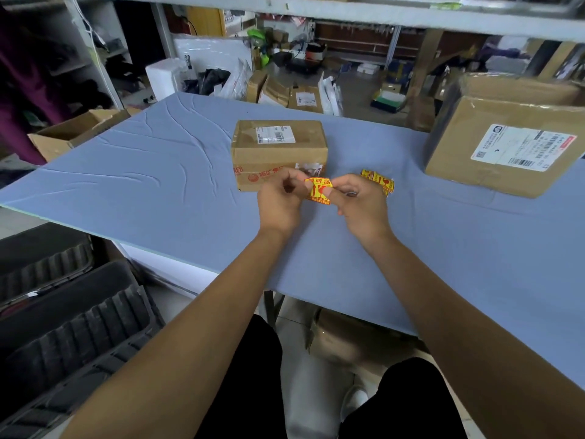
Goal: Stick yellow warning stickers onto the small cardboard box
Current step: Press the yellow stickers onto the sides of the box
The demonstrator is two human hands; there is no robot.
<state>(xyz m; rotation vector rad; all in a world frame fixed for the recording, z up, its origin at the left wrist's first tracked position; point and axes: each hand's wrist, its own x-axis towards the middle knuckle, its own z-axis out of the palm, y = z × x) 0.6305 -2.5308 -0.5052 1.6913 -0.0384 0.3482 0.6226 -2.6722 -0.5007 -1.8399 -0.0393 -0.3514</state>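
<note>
The small cardboard box (278, 150) stands in the middle of the blue table (158, 172), a white shipping label on its top. Just in front of it, both hands pinch one yellow and red warning sticker (318, 191) above the table. My left hand (280, 201) grips the sticker's left edge, which is partly curled. My right hand (361, 204) grips its right edge. More yellow stickers (378, 180) lie on the table just behind my right hand, partly hidden by it.
A larger cardboard box (506, 144) with a white label sits at the table's right. An open carton (72, 131) stands off the left edge. Black foam trays (63, 327) are stacked on the floor at left. Shelves and parcels fill the background.
</note>
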